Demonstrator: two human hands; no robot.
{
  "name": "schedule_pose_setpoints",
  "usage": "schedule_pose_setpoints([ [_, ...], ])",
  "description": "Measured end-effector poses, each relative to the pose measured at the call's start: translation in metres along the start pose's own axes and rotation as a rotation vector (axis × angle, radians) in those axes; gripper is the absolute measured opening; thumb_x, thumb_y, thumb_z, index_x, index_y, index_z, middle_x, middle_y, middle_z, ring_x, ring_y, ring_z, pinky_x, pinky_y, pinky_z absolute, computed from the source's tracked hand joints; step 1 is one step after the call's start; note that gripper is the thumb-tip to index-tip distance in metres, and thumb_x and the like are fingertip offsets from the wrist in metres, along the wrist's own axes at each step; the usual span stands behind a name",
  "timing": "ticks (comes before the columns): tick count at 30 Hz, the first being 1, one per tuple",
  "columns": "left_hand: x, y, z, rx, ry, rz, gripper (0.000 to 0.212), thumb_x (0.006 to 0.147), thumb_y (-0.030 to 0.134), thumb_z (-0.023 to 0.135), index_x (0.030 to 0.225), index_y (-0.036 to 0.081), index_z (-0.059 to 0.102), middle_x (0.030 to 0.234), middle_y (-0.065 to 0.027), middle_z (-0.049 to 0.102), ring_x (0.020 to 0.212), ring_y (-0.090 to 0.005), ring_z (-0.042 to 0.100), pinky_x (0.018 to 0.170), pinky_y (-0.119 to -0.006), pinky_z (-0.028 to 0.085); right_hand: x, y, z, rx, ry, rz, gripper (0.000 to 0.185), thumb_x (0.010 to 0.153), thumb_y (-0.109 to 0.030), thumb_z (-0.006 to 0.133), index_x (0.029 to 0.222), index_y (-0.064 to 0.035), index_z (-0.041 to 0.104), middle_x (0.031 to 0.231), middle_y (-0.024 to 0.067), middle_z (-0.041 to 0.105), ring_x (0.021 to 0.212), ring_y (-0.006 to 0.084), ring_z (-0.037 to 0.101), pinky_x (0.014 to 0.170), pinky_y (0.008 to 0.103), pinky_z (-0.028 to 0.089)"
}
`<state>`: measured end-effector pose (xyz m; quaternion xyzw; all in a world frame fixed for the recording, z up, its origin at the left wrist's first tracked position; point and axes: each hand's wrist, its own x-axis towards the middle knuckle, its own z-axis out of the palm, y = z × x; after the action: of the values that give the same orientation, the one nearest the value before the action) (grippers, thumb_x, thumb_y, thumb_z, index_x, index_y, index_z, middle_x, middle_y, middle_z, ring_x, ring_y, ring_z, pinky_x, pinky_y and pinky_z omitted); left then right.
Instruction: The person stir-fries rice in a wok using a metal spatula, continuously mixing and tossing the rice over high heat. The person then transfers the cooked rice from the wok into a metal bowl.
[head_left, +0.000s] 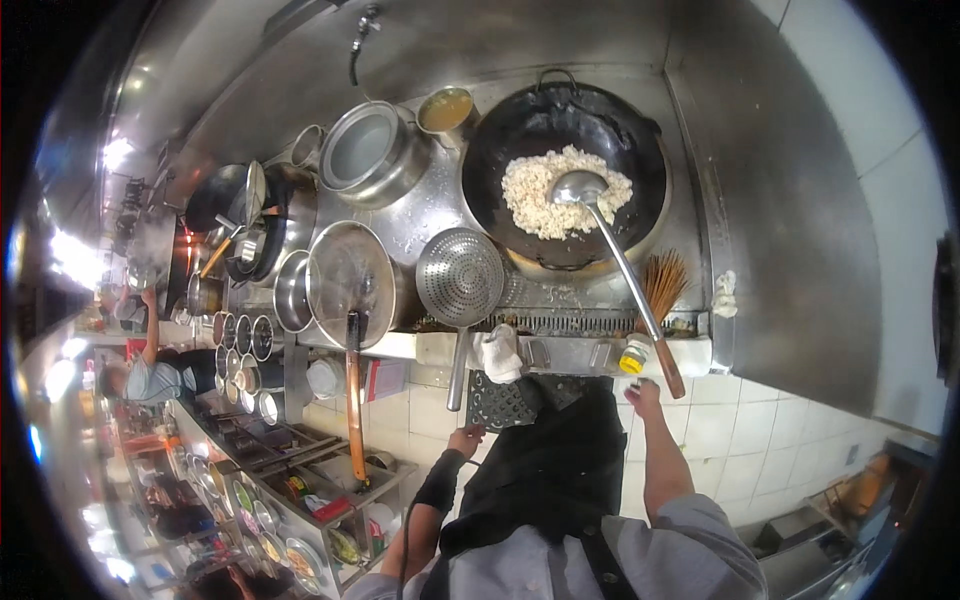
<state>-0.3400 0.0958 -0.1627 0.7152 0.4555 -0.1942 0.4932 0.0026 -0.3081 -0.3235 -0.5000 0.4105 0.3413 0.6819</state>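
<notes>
My left hand (469, 441) hangs beside my black apron with its fingers loosely curled; nothing shows in it. My right hand (643, 397) is at the front of the stove, just below a small jar with a yellow lid (634, 355) and left of a ladle's wooden handle end. Its fingers are bent, and whether they hold something small is unclear. The steel ladle (617, 244) rests bowl-down on pale, crumbly food (536, 196) in a large black wok (487, 161). Its handle slants over the front ledge, across a bamboo wok brush (664, 285).
A perforated skimmer (459, 276), a long-handled strainer (352, 281) and a white cloth (500, 354) lie along the stove front. Behind stand a steel pot (416, 161) and a container of yellowish liquid (448, 111). At left are shelves with bowls (300, 556) and another person (154, 379).
</notes>
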Motion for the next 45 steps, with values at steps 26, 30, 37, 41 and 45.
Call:
schedule_pose_setpoints([
  [26, -0.034, -0.079, -0.063, 0.500, -0.277, 0.008, 0.035, 0.097, 0.030, 0.070, 0.126, 0.011, 0.077, 0.111, -0.0126, 0.080, 0.107, -0.0272, 0.076, 0.093, -0.039, 0.059, 0.122, 0.087, 0.034, 0.064, -0.199, -0.684, 0.020, 0.105, -0.021, 0.062, 0.125, -0.0164, 0.063, 0.117, 0.0023, 0.071, 0.104, 0.0195, 0.070, 0.079, 0.0338, 0.061],
  [30, -0.017, 0.009, -0.077, 0.565, -0.488, 0.269, 0.028, 0.096, 0.028, 0.065, 0.113, 0.011, 0.080, 0.114, -0.0093, 0.079, 0.103, -0.0294, 0.075, 0.092, -0.041, 0.059, 0.086, 0.065, 0.048, -0.330, 0.026, -0.532, 0.034, 0.093, -0.022, 0.073, 0.121, -0.0057, 0.065, 0.116, 0.0131, 0.073, 0.097, 0.0287, 0.072, 0.079, 0.0409, 0.061],
  [37, -0.066, 0.235, -0.122, 0.444, -0.281, 0.439, 0.030, 0.100, 0.014, 0.062, 0.128, 0.008, 0.072, 0.105, -0.0118, 0.080, 0.086, -0.0225, 0.076, 0.082, -0.034, 0.058, -0.100, 0.050, 0.114, -1.245, -0.136, -0.913, 0.030, 0.092, -0.010, 0.058, 0.114, -0.0009, 0.077, 0.096, 0.0249, 0.076, 0.089, 0.0417, 0.074, 0.082, 0.0495, 0.060],
  [41, -0.063, 0.294, -0.114, 0.303, -0.096, 0.666, 0.036, 0.100, 0.011, 0.066, 0.136, 0.006, 0.067, 0.108, -0.0143, 0.078, 0.088, -0.0242, 0.076, 0.082, -0.036, 0.059, -0.288, -0.050, 0.186, -1.067, -0.326, -1.235, 0.034, 0.090, 0.000, 0.063, 0.123, 0.0021, 0.070, 0.116, 0.0206, 0.071, 0.108, 0.0405, 0.068, 0.094, 0.0482, 0.057],
  [45, -0.045, 0.351, -0.094, 0.344, 0.081, 0.920, 0.039, 0.098, 0.010, 0.064, 0.136, 0.002, 0.063, 0.128, -0.0245, 0.068, 0.115, -0.0420, 0.067, 0.101, -0.046, 0.053, -0.363, -0.168, 0.225, -1.362, 0.198, -1.690, 0.063, 0.085, 0.000, 0.065, 0.147, 0.0002, 0.053, 0.126, 0.0215, 0.059, 0.119, 0.0399, 0.058, 0.096, 0.0490, 0.056],
])
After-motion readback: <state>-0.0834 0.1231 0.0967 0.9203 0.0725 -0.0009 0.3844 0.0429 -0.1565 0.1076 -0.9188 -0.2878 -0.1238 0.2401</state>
